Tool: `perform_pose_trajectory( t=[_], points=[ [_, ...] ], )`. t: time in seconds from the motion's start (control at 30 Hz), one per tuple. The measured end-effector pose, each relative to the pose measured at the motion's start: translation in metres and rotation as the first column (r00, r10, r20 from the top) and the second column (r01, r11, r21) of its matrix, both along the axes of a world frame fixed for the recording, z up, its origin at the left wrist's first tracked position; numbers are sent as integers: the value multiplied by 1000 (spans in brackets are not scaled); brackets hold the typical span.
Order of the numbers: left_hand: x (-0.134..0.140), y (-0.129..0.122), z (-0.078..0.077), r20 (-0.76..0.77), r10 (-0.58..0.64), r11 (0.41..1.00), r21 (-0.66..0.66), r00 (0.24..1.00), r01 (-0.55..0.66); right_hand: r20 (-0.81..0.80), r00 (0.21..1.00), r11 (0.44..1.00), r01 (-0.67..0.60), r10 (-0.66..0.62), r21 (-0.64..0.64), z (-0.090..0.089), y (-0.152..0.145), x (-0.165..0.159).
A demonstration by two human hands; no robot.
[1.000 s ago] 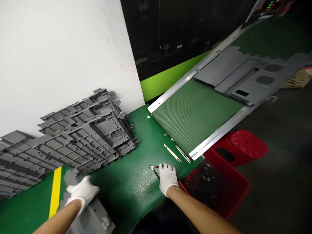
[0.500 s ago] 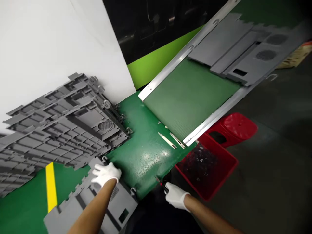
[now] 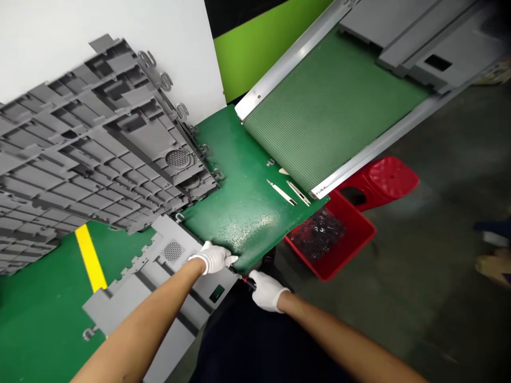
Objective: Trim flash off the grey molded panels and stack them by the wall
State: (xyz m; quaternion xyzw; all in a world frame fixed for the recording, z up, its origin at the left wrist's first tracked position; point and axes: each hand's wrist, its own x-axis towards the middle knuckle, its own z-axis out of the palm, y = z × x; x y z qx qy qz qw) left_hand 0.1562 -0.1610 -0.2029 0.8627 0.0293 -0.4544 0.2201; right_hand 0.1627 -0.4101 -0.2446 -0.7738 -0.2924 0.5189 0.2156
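A grey plastic panel (image 3: 139,298) with speaker grilles and slots lies flat at the green table's near edge. My left hand (image 3: 215,258), in a white glove, rests over its right corner, fingers drawn together at the edge; what they pinch is hidden. My right hand (image 3: 266,291), also gloved, is closed round dark-handled nippers (image 3: 249,283) with a bit of red. Their tips reach the panel's corner, just below my left fingertips. Curved hook-like tabs stick out at the panel's top corner (image 3: 179,217) and left corner (image 3: 88,334).
Several ribbed grey panels (image 3: 99,154) lean against the white wall at left. Two pale knives (image 3: 282,192) lie by the conveyor belt (image 3: 319,117), which carries another panel (image 3: 403,37). A red bin (image 3: 331,271) of dark scraps stands below, beside a red stool (image 3: 393,183).
My left hand has moved from the panel's upper part to its right corner, its spread fingers drawing in. The nippers have come left to that corner. The view has shifted.
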Motion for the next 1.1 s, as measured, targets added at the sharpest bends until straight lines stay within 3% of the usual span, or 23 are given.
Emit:
perform_pose_trajectory(
  t=[0.33, 0.63, 0.87, 1.1],
  points=[
    [-8, 1, -1, 35, -11, 1000, -4, 999, 11, 184, 981, 998, -63, 60, 10, 4, 10, -8],
    [-6, 3, -3, 11, 25, 999, -33, 1000, -25, 205, 975, 995, -98, 90, 29, 9, 7, -3],
    [-5, 1, 3, 22, 59, 997, -51, 998, -58, 276, 951, 990, -122, 136, -67, 15, 21, -3],
    [-7, -1, 3, 44, 58, 998, -31, 997, -56, 261, 961, 987, -50, 90, -155, 12, 30, -12]
  ],
)
